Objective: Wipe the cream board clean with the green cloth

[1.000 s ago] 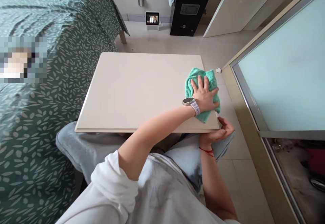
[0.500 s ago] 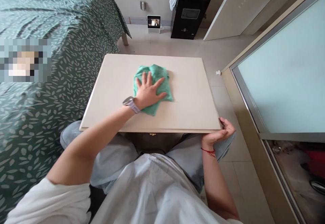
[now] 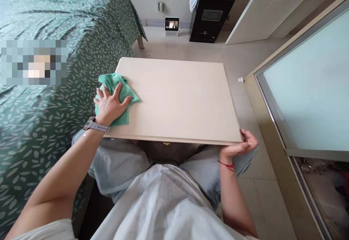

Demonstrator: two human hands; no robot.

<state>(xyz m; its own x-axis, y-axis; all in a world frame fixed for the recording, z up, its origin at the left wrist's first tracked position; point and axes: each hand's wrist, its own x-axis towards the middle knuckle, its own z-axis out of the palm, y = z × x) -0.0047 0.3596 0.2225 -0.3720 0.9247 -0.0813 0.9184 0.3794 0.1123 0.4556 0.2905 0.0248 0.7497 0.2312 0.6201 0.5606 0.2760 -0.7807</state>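
Note:
Spread flat, the fingers of my left hand [image 3: 111,104] press a green cloth [image 3: 130,101] onto the left end of a cream-white tabletop [image 3: 177,98]. Part of the cloth hangs over the tabletop's left edge. The tabletop lies level above my legs, and a small brass-coloured fitting [image 3: 167,143] shows under its front edge. At the near right corner, my right hand [image 3: 241,143] grips the edge from outside, palm below; some of its fingers are hidden by the corner.
A bed [image 3: 81,47] with a green leaf-patterned cover stands close on the left. Ahead on the floor are a smart display [image 3: 172,25] and a black cabinet [image 3: 209,18] with clothes on top. A frosted sliding door [image 3: 311,84] runs along the right. A crumpled white scrap [image 3: 241,80] lies near it.
My left hand has slid the green cloth from the middle of the tabletop to its left edge. My right hand stays at the near right corner. The view has shifted slightly left.

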